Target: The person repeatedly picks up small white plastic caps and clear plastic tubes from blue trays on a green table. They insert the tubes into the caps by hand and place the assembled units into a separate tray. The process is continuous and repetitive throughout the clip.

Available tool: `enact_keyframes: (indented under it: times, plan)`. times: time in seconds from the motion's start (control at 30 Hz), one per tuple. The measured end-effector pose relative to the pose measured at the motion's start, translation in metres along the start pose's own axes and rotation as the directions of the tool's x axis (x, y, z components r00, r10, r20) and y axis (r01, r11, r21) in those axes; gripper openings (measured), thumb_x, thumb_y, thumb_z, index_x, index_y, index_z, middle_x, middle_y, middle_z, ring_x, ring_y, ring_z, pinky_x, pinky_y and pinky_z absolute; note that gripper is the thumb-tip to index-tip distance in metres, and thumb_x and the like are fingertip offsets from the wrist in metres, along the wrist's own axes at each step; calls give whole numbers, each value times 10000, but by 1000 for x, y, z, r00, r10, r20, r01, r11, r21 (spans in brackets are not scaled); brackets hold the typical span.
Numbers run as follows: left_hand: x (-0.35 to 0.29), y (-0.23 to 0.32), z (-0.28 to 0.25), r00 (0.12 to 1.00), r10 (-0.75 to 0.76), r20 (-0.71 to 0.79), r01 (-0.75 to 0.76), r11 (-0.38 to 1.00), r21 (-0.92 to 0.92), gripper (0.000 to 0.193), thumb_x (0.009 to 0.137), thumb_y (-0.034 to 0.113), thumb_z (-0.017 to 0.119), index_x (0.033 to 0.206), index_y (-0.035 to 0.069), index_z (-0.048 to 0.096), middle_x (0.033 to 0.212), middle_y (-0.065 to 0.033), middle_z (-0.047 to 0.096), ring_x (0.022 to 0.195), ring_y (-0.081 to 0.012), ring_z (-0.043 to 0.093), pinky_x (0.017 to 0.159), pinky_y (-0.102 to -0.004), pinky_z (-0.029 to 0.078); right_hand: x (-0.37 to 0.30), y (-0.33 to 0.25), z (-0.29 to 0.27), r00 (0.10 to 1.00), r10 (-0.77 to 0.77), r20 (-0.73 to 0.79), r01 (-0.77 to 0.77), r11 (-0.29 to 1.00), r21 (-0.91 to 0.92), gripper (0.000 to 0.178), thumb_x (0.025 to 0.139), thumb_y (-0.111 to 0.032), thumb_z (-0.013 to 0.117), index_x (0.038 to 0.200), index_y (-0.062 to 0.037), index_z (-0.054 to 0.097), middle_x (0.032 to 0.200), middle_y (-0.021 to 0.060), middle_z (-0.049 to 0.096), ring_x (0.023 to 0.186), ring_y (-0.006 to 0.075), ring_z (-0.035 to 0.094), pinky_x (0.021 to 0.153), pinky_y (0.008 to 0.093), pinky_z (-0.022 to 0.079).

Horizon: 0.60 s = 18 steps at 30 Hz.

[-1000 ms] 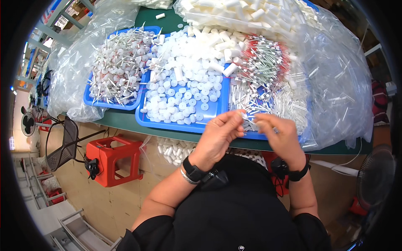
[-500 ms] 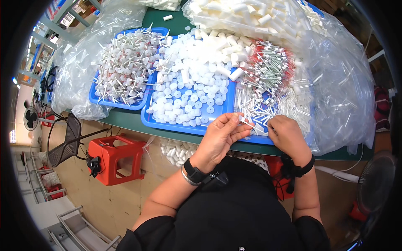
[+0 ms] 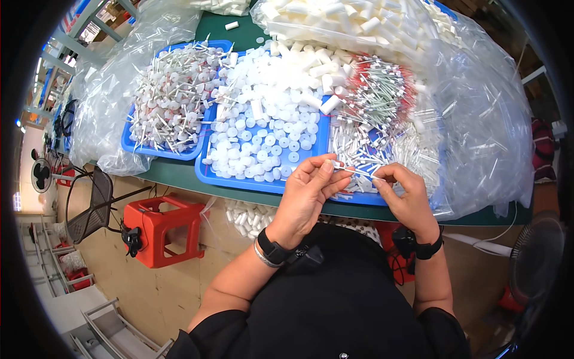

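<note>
My left hand (image 3: pixel 304 196) pinches one end of a thin white stick-like part (image 3: pixel 354 172) between thumb and fingers. At its other end the thumb and forefinger of my right hand (image 3: pixel 409 196) close on the tip. Both hands hover over the front edge of a blue tray (image 3: pixel 368 199) with loose thin white tubes (image 3: pixel 391 152) and a bunch of red-and-white wired pieces (image 3: pixel 382 90). Left of it, another blue tray (image 3: pixel 239 181) holds translucent white discs (image 3: pixel 263 149) with holes. Whether the held part carries a disc is too small to tell.
A third blue tray (image 3: pixel 134 146), piled with disc-and-stem pieces (image 3: pixel 170 96), stands at the left. White foam-like cylinders (image 3: pixel 359 21) fill a bag at the back. Clear plastic bags (image 3: pixel 484 125) flank the trays. A red stool (image 3: pixel 161 230) and a fan (image 3: pixel 538 257) stand beyond the table.
My right hand has moved slightly left and turned, and its fingers now meet the end of the thin white part. My left hand has shifted a little left and up.
</note>
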<state>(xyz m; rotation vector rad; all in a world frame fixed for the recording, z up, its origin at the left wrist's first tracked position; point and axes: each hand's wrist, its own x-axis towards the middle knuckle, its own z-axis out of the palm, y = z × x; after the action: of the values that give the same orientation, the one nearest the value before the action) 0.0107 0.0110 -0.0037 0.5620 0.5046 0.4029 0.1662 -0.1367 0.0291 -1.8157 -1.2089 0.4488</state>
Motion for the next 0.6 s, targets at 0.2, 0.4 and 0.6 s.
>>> enact_keyframes:
  times: [0.2, 0.4, 0.6]
  plan:
    - [1, -4, -2, 1000, -1, 3, 1, 1000, 5, 262, 1008, 167, 573, 1199, -11, 559, 1099, -184, 661, 1069, -262, 673, 930, -341, 569, 0, -2, 1, 1000, -13, -4, 13, 999, -36, 92, 867, -18, 689, 934, 18, 636, 818, 99, 655, 679, 185, 631, 616, 298, 495]
    - [1, -6, -3, 1000, -18, 13, 18, 999, 28, 277, 1006, 147, 574, 1230, -15, 558, 1168, -172, 647, 1073, -245, 667, 950, -328, 556, 2, -2, 3, 983, -182, -14, 179, 975, -131, 87, 863, -5, 685, 930, 17, 634, 820, 114, 652, 694, 237, 651, 620, 323, 501]
    - [-6, -7, 7, 989, -99, 106, 87, 990, 115, 344, 995, 126, 590, 1308, -11, 548, 1273, -137, 621, 1137, -212, 625, 1011, -337, 510, 1, -5, 11, 914, 354, 199, -403, 850, 340, 177, 997, -154, 587, 964, 8, 647, 728, 57, 657, 596, 122, 627, 551, 253, 485]
